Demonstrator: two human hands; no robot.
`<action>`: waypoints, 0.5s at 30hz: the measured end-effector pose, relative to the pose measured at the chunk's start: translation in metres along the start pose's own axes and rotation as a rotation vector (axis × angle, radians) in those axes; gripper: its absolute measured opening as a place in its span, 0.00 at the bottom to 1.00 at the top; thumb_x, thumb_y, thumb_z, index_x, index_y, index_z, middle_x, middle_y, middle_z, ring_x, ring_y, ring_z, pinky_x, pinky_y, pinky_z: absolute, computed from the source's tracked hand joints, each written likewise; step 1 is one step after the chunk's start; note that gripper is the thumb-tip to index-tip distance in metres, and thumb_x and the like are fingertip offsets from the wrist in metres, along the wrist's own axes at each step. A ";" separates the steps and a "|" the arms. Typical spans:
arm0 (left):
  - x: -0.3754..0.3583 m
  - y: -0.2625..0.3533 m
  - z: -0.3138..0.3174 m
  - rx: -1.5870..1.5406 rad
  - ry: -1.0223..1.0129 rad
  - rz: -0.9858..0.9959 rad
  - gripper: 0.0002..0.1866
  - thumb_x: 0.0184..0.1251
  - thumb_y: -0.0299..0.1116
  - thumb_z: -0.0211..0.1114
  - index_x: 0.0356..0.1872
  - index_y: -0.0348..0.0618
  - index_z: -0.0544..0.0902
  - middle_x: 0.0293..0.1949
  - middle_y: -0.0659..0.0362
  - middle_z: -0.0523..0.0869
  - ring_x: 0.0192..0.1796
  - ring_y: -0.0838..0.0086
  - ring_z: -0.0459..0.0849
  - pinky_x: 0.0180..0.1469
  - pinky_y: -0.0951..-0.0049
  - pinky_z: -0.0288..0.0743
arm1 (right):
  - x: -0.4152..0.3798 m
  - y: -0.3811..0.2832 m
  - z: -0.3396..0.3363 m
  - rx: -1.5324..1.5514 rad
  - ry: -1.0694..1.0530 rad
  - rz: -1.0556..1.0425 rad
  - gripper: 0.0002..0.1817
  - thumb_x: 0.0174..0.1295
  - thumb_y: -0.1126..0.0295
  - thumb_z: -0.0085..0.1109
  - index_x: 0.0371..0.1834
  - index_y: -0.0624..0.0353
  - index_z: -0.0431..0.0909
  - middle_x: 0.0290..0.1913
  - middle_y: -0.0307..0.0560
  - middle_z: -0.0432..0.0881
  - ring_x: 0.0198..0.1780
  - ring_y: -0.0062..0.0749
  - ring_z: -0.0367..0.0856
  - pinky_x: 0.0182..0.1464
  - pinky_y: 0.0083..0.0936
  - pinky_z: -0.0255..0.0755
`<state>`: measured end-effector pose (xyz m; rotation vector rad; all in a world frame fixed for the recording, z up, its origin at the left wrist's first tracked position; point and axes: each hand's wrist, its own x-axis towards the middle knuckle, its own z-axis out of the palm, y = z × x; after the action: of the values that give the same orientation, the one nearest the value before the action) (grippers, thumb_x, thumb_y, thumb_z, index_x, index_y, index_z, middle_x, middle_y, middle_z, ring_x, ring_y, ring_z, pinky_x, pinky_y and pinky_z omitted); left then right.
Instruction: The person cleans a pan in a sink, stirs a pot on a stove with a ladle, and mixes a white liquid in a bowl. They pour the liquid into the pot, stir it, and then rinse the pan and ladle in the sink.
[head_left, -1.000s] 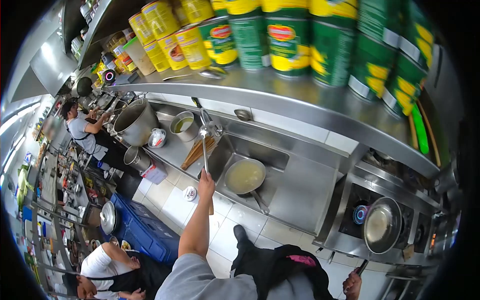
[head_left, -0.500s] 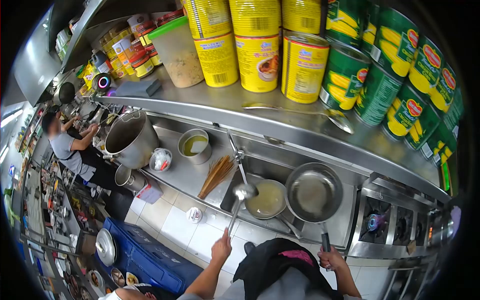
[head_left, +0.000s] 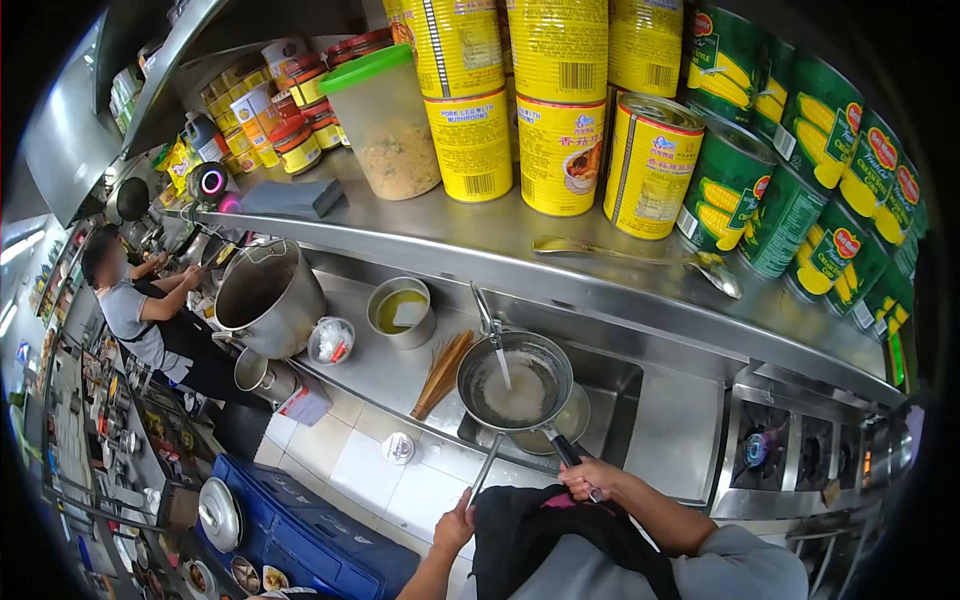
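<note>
My right hand is wrapped round the black handle of a wok, which sits over the sink. Water from the tap runs into the wok, and cloudy liquid lies in its bottom. In my left hand is the handle of a ladle; its bowl is hidden by the wok. Partly covered below the wok is another pan in the sink. A bamboo brush lies on the steel counter, left of the wok.
A pot of yellowish liquid and a large stockpot stand left. Cans line the shelf above, with a spoon at its edge. A burner burns at right. A co-worker stands far left.
My right hand has brought the wok left, from the sink's right side to under the tap. The ladle's bowl has gone from sight. The view has shifted slightly.
</note>
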<state>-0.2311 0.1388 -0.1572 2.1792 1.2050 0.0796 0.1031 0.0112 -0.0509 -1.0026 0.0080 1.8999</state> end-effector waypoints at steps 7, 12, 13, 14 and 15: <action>0.000 -0.009 0.017 -0.053 0.011 -0.033 0.26 0.74 0.45 0.56 0.73 0.68 0.68 0.28 0.40 0.86 0.33 0.40 0.86 0.37 0.43 0.79 | 0.003 -0.004 -0.006 -0.018 -0.021 0.028 0.13 0.66 0.75 0.61 0.37 0.48 0.64 0.18 0.29 0.63 0.14 0.13 0.60 0.16 0.19 0.59; 0.002 -0.011 0.016 -0.061 0.005 -0.026 0.26 0.74 0.46 0.56 0.72 0.67 0.69 0.27 0.39 0.86 0.33 0.39 0.86 0.36 0.43 0.78 | -0.005 -0.003 -0.010 0.017 -0.001 0.016 0.12 0.67 0.76 0.61 0.37 0.48 0.66 0.17 0.28 0.63 0.14 0.12 0.60 0.16 0.17 0.58; 0.003 -0.012 0.016 -0.056 0.017 -0.014 0.26 0.74 0.46 0.56 0.72 0.67 0.69 0.27 0.39 0.85 0.33 0.39 0.86 0.36 0.42 0.78 | -0.006 -0.002 -0.011 0.040 0.014 0.010 0.11 0.67 0.76 0.60 0.38 0.48 0.68 0.17 0.28 0.63 0.13 0.11 0.60 0.15 0.17 0.57; 0.003 -0.013 0.017 -0.051 0.029 -0.002 0.26 0.74 0.46 0.57 0.72 0.67 0.69 0.26 0.39 0.85 0.32 0.39 0.85 0.36 0.42 0.78 | -0.008 -0.001 -0.013 0.040 0.018 0.003 0.11 0.67 0.76 0.60 0.38 0.48 0.68 0.17 0.28 0.63 0.13 0.11 0.60 0.15 0.17 0.57; 0.004 -0.016 0.019 -0.059 0.029 0.008 0.26 0.74 0.45 0.56 0.72 0.67 0.69 0.26 0.39 0.85 0.32 0.39 0.85 0.36 0.42 0.78 | -0.009 0.000 -0.014 0.040 0.020 -0.001 0.10 0.68 0.76 0.60 0.38 0.47 0.68 0.17 0.27 0.63 0.13 0.11 0.60 0.16 0.17 0.57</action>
<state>-0.2345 0.1388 -0.1820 2.1385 1.1956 0.1489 0.1142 -0.0011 -0.0542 -0.9944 0.0565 1.8823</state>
